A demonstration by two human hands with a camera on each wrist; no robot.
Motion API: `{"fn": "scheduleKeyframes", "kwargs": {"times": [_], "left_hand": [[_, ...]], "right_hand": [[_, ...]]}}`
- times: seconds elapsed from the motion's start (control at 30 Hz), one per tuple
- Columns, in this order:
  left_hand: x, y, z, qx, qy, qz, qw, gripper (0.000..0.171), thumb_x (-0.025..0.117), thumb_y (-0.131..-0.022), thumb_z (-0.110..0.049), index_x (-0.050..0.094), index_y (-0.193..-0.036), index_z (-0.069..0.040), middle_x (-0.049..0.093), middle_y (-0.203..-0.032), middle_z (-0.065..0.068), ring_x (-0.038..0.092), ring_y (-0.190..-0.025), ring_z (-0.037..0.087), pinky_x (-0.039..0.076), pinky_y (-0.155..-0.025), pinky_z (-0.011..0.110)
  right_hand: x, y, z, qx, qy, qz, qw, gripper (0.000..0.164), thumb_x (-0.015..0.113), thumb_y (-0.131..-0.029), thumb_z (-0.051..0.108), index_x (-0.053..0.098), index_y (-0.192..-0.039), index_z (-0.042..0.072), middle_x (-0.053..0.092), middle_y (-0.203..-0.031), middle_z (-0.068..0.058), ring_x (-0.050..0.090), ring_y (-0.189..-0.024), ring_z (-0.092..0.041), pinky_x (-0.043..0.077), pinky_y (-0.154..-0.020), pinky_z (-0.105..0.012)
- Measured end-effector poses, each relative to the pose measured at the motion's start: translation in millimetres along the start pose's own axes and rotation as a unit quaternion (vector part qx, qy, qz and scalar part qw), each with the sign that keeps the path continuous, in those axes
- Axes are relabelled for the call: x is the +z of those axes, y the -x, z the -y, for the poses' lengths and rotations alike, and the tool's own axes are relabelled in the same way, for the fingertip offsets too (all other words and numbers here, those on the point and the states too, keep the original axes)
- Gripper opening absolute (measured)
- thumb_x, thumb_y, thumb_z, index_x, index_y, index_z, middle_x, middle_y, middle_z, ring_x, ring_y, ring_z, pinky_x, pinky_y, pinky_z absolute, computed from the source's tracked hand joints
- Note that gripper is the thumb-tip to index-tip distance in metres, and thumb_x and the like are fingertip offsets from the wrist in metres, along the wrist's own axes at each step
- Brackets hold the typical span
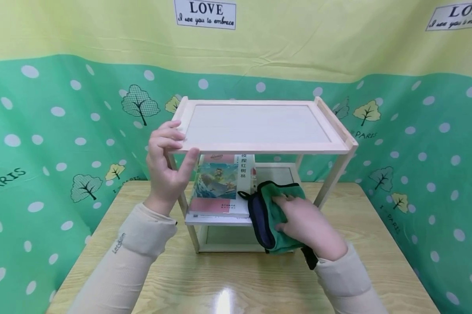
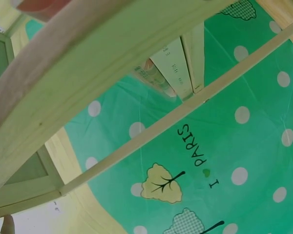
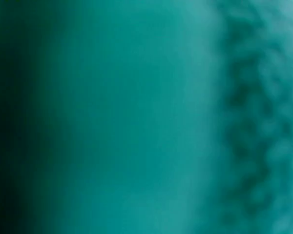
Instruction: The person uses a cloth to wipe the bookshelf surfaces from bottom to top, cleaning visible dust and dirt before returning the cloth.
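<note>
A small pale wooden shelf rack [image 1: 255,147] stands on the table. My left hand [image 1: 167,161] grips the front left corner of its top board, thumb along the front edge. In the left wrist view, a wooden rail [image 2: 83,73] crosses close to the camera. My right hand [image 1: 304,220] holds a green cloth pouch [image 1: 275,218] with black trim and a dark blue side, tilted at the front right of the middle shelf. Beside the pouch, a book [image 1: 220,183] with an illustrated cover lies on that shelf. Blurred green fabric [image 3: 136,117] fills the right wrist view.
Below the middle board is a lower shelf [image 1: 228,235]. The rack's right front leg [image 1: 336,181] rises just beyond my right hand. The wooden table [image 1: 173,279] extends in front, and a green and yellow patterned curtain [image 1: 55,144] hangs behind and at both sides.
</note>
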State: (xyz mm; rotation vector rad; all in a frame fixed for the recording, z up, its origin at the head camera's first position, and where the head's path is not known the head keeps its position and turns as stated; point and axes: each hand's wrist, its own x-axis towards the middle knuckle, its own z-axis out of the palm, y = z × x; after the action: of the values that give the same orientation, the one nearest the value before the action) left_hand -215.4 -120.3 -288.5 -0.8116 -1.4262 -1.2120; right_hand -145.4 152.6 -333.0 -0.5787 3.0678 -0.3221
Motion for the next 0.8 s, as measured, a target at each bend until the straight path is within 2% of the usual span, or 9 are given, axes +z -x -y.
{"fn": "scheduleKeyframes", "kwargs": {"times": [0.1,0.23,0.43,0.67,0.8], "left_hand": [[-0.9,-0.3,-0.7,-0.001,-0.003,0.001,1.0000,0.055,0.069,-0.089,-0.040,0.043,-0.084,0.009,0.053,-0.091,0.028,0.055,-0.116,0.040,0.041,-0.111,0.053],[-1.0,-0.4,-1.3,-0.001,-0.004,0.003,1.0000,0.055,0.068,-0.090,-0.040,0.043,-0.084,0.008,0.053,-0.091,0.028,0.055,-0.116,0.038,0.042,-0.111,0.053],[0.0,0.0,-1.2,0.001,-0.002,0.006,1.0000,0.053,0.068,-0.090,-0.038,0.043,-0.084,0.008,0.052,-0.091,0.028,0.055,-0.116,0.041,0.041,-0.111,0.053],[-0.8,-0.9,-1.3,0.002,-0.001,0.006,1.0000,0.053,0.068,-0.090,-0.037,0.042,-0.084,0.008,0.052,-0.090,0.028,0.054,-0.114,0.045,0.041,-0.111,0.053],[-1.4,-0.8,-1.8,0.000,-0.004,0.006,1.0000,0.053,0.067,-0.090,-0.038,0.042,-0.084,0.009,0.052,-0.090,0.028,0.054,-0.115,0.043,0.041,-0.111,0.053]], "right_hand": [[6,2,3,-0.003,0.017,-0.038,0.999,0.061,0.083,-0.078,0.018,0.060,-0.131,-0.001,0.065,-0.127,-0.022,0.064,-0.111,-0.040,0.059,-0.087,-0.048],[18,7,6,-0.010,0.034,-0.118,0.992,0.057,0.085,-0.076,0.016,0.064,-0.126,0.000,0.067,-0.124,-0.022,0.066,-0.111,-0.041,0.059,-0.087,-0.052],[40,15,5,-0.015,0.037,-0.219,0.975,0.049,0.084,-0.073,0.005,0.068,-0.120,0.001,0.069,-0.121,-0.022,0.066,-0.113,-0.040,0.052,-0.093,-0.066],[57,19,1,-0.033,0.013,-0.299,0.954,0.049,0.083,-0.067,-0.005,0.071,-0.114,0.000,0.071,-0.116,-0.020,0.067,-0.110,-0.039,0.049,-0.095,-0.068],[66,19,-2,-0.054,-0.019,-0.351,0.935,0.051,0.080,-0.062,-0.013,0.072,-0.111,0.000,0.073,-0.112,-0.019,0.068,-0.108,-0.039,0.047,-0.096,-0.070]]}}
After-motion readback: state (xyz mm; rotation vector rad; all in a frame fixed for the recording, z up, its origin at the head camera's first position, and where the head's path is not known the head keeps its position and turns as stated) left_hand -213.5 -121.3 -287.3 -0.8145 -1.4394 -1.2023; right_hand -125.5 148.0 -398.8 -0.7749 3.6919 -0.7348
